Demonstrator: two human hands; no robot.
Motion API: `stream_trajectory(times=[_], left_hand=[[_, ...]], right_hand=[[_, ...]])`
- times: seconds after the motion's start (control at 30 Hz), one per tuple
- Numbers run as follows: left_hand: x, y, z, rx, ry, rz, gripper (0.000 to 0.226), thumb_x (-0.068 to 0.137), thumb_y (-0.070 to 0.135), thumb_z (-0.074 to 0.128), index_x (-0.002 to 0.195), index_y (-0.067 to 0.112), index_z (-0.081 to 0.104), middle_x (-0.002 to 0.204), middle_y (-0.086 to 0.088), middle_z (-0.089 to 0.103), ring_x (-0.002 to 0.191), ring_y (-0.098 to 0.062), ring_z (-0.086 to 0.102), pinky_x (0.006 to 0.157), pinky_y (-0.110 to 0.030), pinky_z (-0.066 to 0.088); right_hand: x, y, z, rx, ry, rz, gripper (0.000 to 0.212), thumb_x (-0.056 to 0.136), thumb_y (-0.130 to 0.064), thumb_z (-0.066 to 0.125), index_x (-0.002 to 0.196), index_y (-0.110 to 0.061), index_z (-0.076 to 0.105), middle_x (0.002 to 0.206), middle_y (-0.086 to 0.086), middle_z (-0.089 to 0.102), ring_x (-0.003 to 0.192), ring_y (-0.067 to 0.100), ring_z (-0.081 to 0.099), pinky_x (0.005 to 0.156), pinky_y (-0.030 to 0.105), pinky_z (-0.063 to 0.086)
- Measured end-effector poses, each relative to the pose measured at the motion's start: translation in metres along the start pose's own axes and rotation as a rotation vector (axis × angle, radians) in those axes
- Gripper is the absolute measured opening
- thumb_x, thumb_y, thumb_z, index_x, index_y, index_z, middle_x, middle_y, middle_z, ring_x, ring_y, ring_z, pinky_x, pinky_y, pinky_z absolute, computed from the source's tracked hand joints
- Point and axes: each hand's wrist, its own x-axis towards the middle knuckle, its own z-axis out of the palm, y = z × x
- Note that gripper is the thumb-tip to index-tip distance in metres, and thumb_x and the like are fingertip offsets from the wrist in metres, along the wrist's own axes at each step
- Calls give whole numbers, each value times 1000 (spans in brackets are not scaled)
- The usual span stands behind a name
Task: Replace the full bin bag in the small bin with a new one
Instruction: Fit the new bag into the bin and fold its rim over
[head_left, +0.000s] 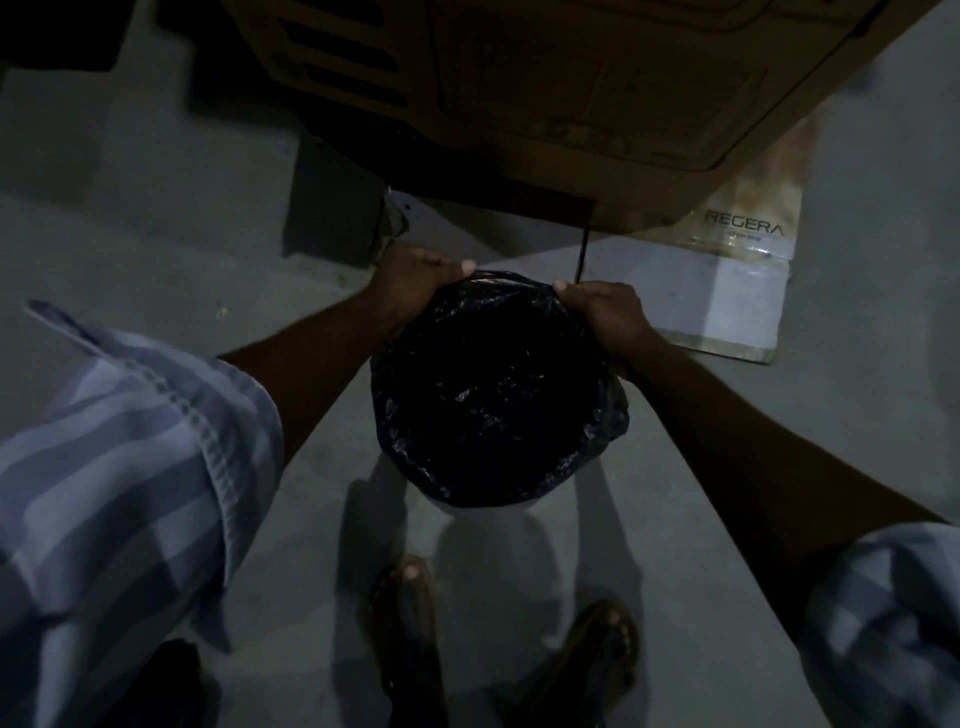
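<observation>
A black bin bag (493, 395) lines the small bin, its mouth spread wide and folded over the rim; the bin itself is almost wholly hidden beneath the plastic. My left hand (410, 283) grips the bag's edge at the far left of the rim. My right hand (605, 312) grips the edge at the far right of the rim. The scene is dim, and the bag's inside looks dark and I cannot tell its contents.
A large brown cardboard box (597, 93) looms just beyond the bin. A flat printed carton (727, 291) lies on the floor at the right. My sandalled feet (498, 639) stand just behind the bin on the grey concrete floor (156, 249).
</observation>
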Motion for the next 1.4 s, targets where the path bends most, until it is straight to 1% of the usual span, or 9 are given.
stream_trajectory(times=[0.23, 0.33, 0.5, 0.7, 0.83, 1.0, 1.07, 1.23, 1.4], left_hand=[[16, 0, -1, 203, 22, 112, 38, 93, 28, 74, 75, -2, 58, 74, -13, 56, 67, -16, 53, 68, -29, 45], [20, -6, 0, -14, -81, -191, 12, 94, 13, 72, 93, 5, 63, 101, -18, 69, 83, -21, 62, 88, -38, 55], [17, -16, -14, 38, -388, -672, 36, 105, 26, 53, 121, -5, 65, 109, -17, 71, 102, -31, 66, 109, -46, 47], [1, -20, -22, -106, -32, -450, 24, 101, 35, 60, 96, 16, 73, 95, 0, 67, 87, -20, 59, 75, -30, 39], [-30, -29, -31, -202, 204, -392, 37, 95, 30, 66, 125, 9, 71, 123, -4, 66, 107, -21, 56, 61, -24, 32], [-97, -57, -43, -377, 109, -571, 57, 96, 66, 48, 127, 23, 68, 128, 2, 66, 114, -21, 60, 100, -41, 47], [-115, -71, -42, -488, 50, -651, 61, 93, 73, 46, 121, 24, 68, 116, 0, 68, 107, -24, 63, 93, -43, 51], [-134, -103, -35, -674, 87, -642, 28, 102, 33, 55, 120, 16, 68, 117, -9, 68, 99, -25, 63, 81, -39, 54], [-124, -114, -29, -900, 45, -625, 35, 102, 15, 49, 131, 2, 64, 143, -20, 59, 120, -32, 64, 105, -43, 53]], right_hand=[[18, -1, -2, 38, -94, 187, 26, 87, -34, 80, 85, -8, 77, 96, 19, 77, 87, 31, 74, 79, 42, 63], [28, -1, 0, 35, -140, 338, 44, 86, -36, 81, 108, 2, 73, 104, 18, 77, 92, 33, 75, 77, 41, 64], [32, 8, 8, -108, -168, 349, 43, 91, -28, 70, 126, -3, 67, 103, 4, 69, 84, 18, 66, 95, 39, 57], [-5, 26, -14, -271, 276, -124, 26, 92, -33, 68, 93, -10, 81, 91, 3, 77, 90, 20, 71, 88, 38, 57], [-56, 54, -29, -92, 199, 190, 26, 96, -35, 59, 86, -14, 72, 88, 2, 69, 85, 23, 63, 79, 40, 54], [-90, 75, -24, 315, 7, 500, 26, 85, -9, 61, 105, -4, 76, 110, 17, 73, 96, 32, 65, 80, 43, 57], [-92, 75, -21, 431, 55, 474, 27, 84, 1, 58, 104, 1, 76, 107, 20, 72, 92, 30, 65, 73, 39, 56], [-80, 84, -23, 853, 19, 671, 34, 108, -28, 46, 123, -8, 68, 120, 16, 72, 109, 31, 67, 88, 45, 61], [-65, 83, -9, 686, -78, 751, 34, 108, -20, 37, 121, 0, 61, 110, 24, 65, 95, 33, 69, 99, 41, 53]])
